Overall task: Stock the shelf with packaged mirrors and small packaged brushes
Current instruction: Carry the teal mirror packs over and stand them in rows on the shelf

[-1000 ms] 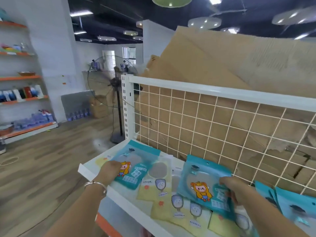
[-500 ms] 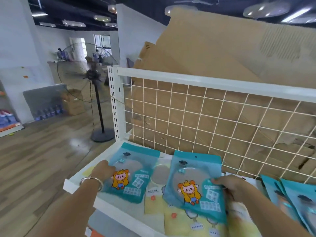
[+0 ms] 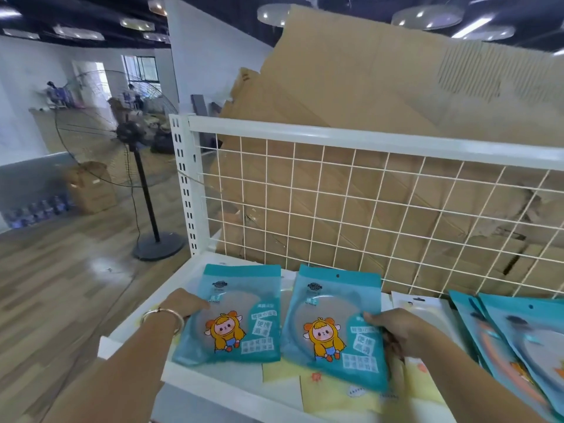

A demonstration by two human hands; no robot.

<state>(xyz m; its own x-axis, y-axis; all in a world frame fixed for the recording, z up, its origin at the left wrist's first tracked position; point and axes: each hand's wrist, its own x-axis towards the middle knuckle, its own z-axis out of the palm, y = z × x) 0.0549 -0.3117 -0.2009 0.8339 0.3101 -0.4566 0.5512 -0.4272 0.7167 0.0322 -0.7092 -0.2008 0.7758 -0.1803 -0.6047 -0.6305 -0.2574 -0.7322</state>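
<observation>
Head camera, the only view: your left hand (image 3: 186, 303), a metal bangle (image 3: 166, 314) on its wrist, holds the left teal mirror packet (image 3: 236, 312), a flat glossy plastic pouch showing a round mirror and a yellow cartoon figure. The hand holds it by its nine o'clock edge, fingers curled onto that edge; what lies beneath is hidden. Your right hand (image 3: 396, 331) pinches the right teal mirror packet (image 3: 332, 325), same make, at its three o'clock edge, thumb on top.

Both grips sit at the outer edges, which I judge lets you slide the pair together without covering the printed faces. The packets lie face up, hang-holes toward twelve o'clock, side by side and almost touching. They are on the white metal shelf (image 3: 219, 392), at about seven and six o'clock of the view. They rest on pale yellow small packets (image 3: 335, 398), probably the brushes, so the mirrors form a top layer.

At four o'clock a fanned stack of more teal packets (image 3: 525, 340) lies beside your right wrist, likely waiting supply. The white wire grid back panel (image 3: 335, 209) at twelve o'clock offers a stop to square against. Brown cardboard sheets (image 3: 366, 80) lean behind it, and a black pedestal fan (image 3: 128, 135) stands at ten o'clock on the wooden floor (image 3: 61, 285).
</observation>
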